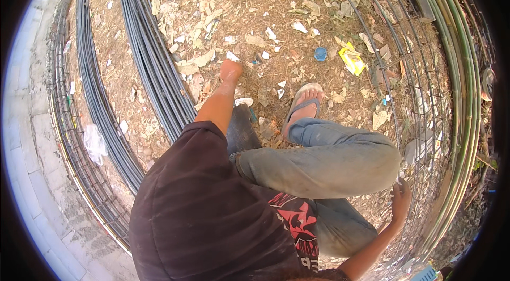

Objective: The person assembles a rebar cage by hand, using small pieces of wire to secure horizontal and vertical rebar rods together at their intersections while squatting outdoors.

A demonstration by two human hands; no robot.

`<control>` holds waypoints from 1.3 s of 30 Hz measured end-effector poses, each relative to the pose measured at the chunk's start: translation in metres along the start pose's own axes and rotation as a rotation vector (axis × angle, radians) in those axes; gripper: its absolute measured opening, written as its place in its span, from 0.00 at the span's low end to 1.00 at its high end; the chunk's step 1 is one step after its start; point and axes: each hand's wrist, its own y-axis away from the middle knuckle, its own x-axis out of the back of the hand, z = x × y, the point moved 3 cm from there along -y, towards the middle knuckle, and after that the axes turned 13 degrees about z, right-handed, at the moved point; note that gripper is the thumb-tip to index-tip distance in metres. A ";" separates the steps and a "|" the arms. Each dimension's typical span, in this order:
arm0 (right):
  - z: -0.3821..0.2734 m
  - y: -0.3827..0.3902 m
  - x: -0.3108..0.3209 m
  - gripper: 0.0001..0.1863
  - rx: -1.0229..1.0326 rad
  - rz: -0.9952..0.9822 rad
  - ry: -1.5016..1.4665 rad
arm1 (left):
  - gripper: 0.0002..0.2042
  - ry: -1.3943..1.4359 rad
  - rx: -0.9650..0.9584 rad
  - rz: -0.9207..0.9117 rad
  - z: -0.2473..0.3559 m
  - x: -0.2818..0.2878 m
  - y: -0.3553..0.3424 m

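Note:
My left hand (pixel 231 71) reaches forward and is closed low over the littered ground, beside a bundle of steel rods (pixel 154 52). A white scrap (pixel 232 56) lies at its far edge; whatever the fingers hold is hidden. My right hand (pixel 401 199) is at the lower right, past my bent knee, with its fingers curled. A thin pale bit (pixel 399 180) shows at the fingertips, too small to name. This hand is next to a long cage of tied steel bars (pixel 422 63). A dark, smooth object (pixel 241 129) is partly hidden under my left arm and leg.
A second rod bundle (pixel 95 68) and another bar cage (pixel 71 137) lie leftward, by a grey block edge (pixel 45 180). Green bamboo poles (pixel 459 68) line the right. A yellow wrapper (pixel 352 59), a blue lid (pixel 320 54) and dry leaves litter the ground near my sandalled foot (pixel 305 103).

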 end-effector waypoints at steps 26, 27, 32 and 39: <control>-0.248 0.013 0.049 0.18 0.604 0.834 -0.708 | 0.13 1.153 -1.948 -0.298 0.231 0.409 0.352; -0.237 0.027 0.054 0.19 0.569 0.827 -0.745 | 0.12 1.097 -1.722 -0.448 0.225 0.409 0.353; -0.229 0.069 0.095 0.23 0.332 0.446 -1.517 | 0.10 1.023 -1.808 -0.694 0.238 0.370 0.386; -0.061 0.035 0.160 0.20 0.247 0.601 -1.946 | 0.09 0.153 -2.064 -0.942 0.240 0.289 0.440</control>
